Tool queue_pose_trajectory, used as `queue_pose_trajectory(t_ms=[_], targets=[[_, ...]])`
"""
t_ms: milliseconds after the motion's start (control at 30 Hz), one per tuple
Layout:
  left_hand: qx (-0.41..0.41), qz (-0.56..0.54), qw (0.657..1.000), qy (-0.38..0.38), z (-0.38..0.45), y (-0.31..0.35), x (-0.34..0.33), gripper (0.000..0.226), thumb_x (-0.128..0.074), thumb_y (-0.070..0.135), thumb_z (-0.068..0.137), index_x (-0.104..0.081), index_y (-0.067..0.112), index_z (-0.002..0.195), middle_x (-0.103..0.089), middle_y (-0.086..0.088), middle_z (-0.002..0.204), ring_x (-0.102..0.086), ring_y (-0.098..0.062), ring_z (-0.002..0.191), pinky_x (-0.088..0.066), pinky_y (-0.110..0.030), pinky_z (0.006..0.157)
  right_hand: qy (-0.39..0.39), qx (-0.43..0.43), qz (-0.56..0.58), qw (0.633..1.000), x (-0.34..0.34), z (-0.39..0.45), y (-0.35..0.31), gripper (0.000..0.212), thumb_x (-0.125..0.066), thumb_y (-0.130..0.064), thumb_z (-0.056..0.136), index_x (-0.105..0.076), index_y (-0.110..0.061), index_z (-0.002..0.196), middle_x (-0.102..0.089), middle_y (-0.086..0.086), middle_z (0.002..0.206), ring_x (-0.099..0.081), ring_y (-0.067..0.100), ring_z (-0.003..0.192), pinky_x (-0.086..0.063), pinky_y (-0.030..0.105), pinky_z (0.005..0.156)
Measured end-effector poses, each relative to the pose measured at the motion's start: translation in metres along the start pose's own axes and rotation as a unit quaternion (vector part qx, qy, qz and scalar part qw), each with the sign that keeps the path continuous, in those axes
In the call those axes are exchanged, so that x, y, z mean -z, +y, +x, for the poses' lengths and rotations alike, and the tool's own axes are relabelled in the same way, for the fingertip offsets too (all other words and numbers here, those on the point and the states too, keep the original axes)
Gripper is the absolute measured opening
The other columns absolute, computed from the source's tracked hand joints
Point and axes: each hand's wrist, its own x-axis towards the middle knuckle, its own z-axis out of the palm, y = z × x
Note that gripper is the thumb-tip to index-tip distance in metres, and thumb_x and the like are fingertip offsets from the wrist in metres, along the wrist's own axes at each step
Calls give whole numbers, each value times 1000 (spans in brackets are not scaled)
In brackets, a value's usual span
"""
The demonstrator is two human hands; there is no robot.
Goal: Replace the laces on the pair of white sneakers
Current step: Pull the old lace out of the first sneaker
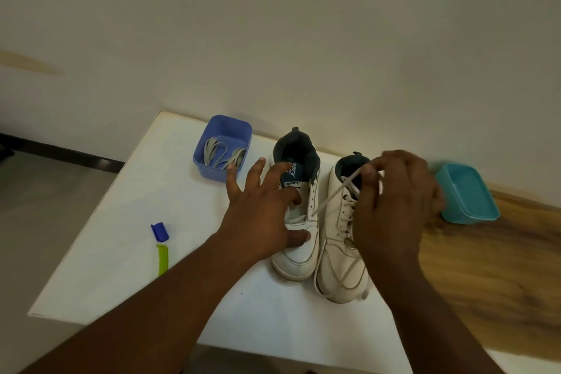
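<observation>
Two sneakers side by side, toes toward person. Right hand pinches old lace over right sneaker. Left hand spread, resting on left sneaker. Gray laces far-left, nearer left hand.

White tabletop, set against a pale wall. Teal plastic container, upright and open, near the wall on the wood-grain surface at right. Blue cap lying near the left edge of the tabletop; a lime-green strip-shaped item lies just beside it, nearer the camera. Dark skirting strip along the floor at far left.
</observation>
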Motion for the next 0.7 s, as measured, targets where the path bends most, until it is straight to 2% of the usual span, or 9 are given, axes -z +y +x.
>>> queue_pose_trajectory(t_ms=[67,133,233,267,333,467,533,633,700], targets=[[-3,0,1000,4,-1,-2,-2,70,-55,88,69,-56,47,125,-7,14,164,2,-24,154,9,-66,115,24,-17,41,999,4,5,-4,8,-54,-23,101,-61,-22,105,-56,3,117,-50,24,114,-34,59,103],[-8,3,1000,14,-1,-2,-4,72,-55,89,68,-57,46,126,-10,14,165,-2,-25,154,7,-67,115,-82,31,-11,996,-4,0,-4,16,-58,-31,97,-65,-27,111,-55,2,128,-44,28,130,-25,58,113],[-7,22,1000,12,0,1,-3,75,-53,90,69,-53,47,130,-7,14,165,0,-25,155,7,-66,114,-286,85,-105,949,-24,-16,4,24,-66,-39,93,-70,-36,117,-45,2,153,-15,32,154,2,59,122],[-7,26,1000,6,0,2,-2,75,-53,89,70,-52,46,131,-5,14,166,1,-25,155,8,-66,114,-323,79,-122,935,-28,-20,6,25,-65,-41,93,-70,-37,118,-41,2,158,-9,32,156,7,59,122],[-9,24,1000,6,0,3,-2,74,-54,88,70,-53,46,131,-4,14,166,2,-24,154,9,-66,114,-338,81,-140,927,-31,-21,10,19,-68,-38,93,-73,-37,112,-40,4,159,-9,35,156,9,60,121],[-8,13,1000,11,-1,2,-4,72,-58,86,69,-53,45,129,-4,16,165,0,-24,154,9,-65,114,-275,90,-129,948,-25,-14,11,13,-72,-19,88,-73,-29,96,-51,8,147,-27,38,149,-5,66,120],[-5,5,1000,10,-1,2,-5,73,-58,86,69,-52,46,130,-4,17,164,-1,-23,154,10,-65,114,-188,82,-144,968,-13,-3,16,18,-69,-11,86,-67,-23,100,-53,9,138,-38,37,139,-20,68,116],[-5,9,1000,7,1,1,-5,76,-58,86,68,-50,47,133,-4,17,164,-2,-22,154,9,-65,114,-22,13,-94,995,9,14,18,6,-59,-18,98,-59,-18,104,-52,10,131,-44,35,131,-26,61,112],[-7,8,1000,3,1,0,-6,78,-58,86,69,-48,47,135,-3,16,165,-1,-23,154,9,-66,115,2,10,-35,999,12,15,12,6,-56,-21,101,-58,-19,106,-52,10,132,-44,34,131,-29,60,110]])
